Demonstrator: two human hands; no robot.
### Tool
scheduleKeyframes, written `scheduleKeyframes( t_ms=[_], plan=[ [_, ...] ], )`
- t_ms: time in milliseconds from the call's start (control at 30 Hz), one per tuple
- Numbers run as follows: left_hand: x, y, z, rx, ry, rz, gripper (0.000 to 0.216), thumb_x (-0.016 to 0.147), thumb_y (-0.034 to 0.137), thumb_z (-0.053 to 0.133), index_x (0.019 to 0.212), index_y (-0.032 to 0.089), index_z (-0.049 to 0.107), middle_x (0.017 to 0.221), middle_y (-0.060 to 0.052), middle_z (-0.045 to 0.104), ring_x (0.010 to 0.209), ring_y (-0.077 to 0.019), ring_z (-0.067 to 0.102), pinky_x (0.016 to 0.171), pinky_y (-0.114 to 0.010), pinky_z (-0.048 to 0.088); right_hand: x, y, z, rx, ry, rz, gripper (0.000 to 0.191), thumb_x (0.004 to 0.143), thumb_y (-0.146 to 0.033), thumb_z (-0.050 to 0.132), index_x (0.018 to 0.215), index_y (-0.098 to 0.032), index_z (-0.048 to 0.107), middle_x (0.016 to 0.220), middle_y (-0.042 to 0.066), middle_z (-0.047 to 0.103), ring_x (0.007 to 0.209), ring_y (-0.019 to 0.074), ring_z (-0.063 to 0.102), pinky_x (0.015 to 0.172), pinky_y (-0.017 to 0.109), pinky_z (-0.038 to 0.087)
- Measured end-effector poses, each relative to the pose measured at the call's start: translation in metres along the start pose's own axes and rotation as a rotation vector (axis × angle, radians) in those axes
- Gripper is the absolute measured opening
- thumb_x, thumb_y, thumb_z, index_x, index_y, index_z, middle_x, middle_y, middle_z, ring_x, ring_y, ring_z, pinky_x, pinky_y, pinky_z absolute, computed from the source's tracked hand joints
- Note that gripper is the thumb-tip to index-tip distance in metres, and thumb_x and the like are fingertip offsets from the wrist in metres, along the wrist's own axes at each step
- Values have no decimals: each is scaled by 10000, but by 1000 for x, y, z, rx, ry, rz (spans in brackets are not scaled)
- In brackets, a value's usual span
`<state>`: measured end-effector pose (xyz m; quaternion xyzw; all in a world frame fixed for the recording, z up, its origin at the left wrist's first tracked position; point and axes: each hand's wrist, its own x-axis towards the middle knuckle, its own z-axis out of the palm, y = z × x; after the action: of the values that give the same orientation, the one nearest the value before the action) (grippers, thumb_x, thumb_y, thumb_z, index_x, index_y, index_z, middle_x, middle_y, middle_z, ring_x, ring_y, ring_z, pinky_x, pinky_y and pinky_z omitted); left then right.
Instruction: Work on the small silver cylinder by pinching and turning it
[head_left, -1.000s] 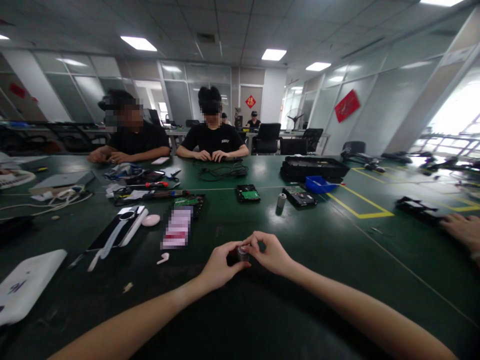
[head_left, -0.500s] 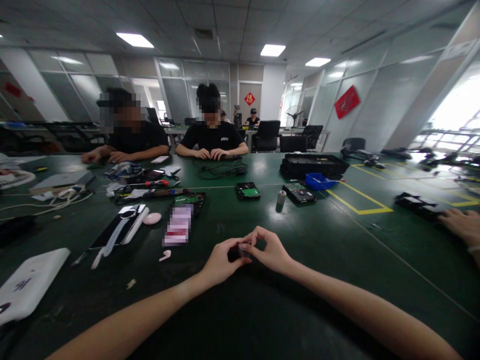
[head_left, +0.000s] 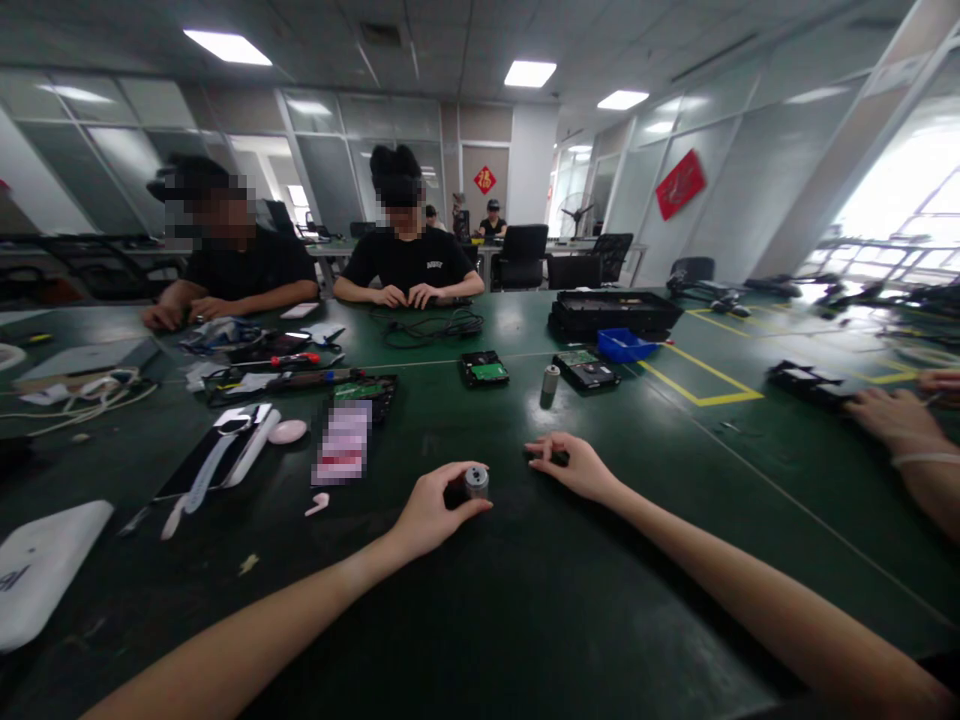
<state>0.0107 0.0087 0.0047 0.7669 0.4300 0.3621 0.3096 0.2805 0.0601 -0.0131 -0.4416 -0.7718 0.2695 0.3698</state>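
In the middle of the green table my left hand (head_left: 441, 508) grips a small grey metal cylinder (head_left: 477, 484), thumb at its near side and fingers round its far side. The cylinder stands upright, and its top face shows dark holes. My right hand (head_left: 574, 466) is apart from it, to the right, low over the table. Its thumb and fingertips point left with a small gap between them, and I make out nothing held there. Farther off stands a second metal cylinder (head_left: 550, 386), upright beside a hard drive (head_left: 589, 369).
Another hard drive (head_left: 484, 370) lies ahead. A blue tray (head_left: 626, 345) and a black case (head_left: 615, 315) are at the back right. A phone (head_left: 343, 442), an earbud (head_left: 318, 503) and a watch (head_left: 217, 455) lie left. A co-worker's hand (head_left: 892, 415) is at the right edge.
My right hand has let go of the cylinder and moved right, away from it. My left hand keeps hold of the cylinder, whose top now shows. The view has shifted slightly.
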Motion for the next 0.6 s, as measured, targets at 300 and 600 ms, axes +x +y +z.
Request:
scheduleKeyframes(
  t_ms=[300, 600],
  plan=[
    [0, 1, -1, -3, 11, 14, 424, 736, 297, 738, 1136, 215, 624, 1111, -51, 674, 993, -227, 629, 895, -351, 486, 3, -3, -1, -355, 45, 8, 192, 792, -426, 659, 918, -310, 746, 1250, 57, 603, 1176, 315, 510, 996, 570, 344],
    [0, -6, 3, -25, 47, 14, 415, 716, 296, 754, 1097, 186, 633, 1038, -58, 690, 936, -227, 640, 841, -343, 504, 18, -81, 35, 160, -114, -154, 174, 856, -322, 606, 943, -235, 729, 936, 37, 710, 894, 191, 651, 829, 339, 508]
  ],
)
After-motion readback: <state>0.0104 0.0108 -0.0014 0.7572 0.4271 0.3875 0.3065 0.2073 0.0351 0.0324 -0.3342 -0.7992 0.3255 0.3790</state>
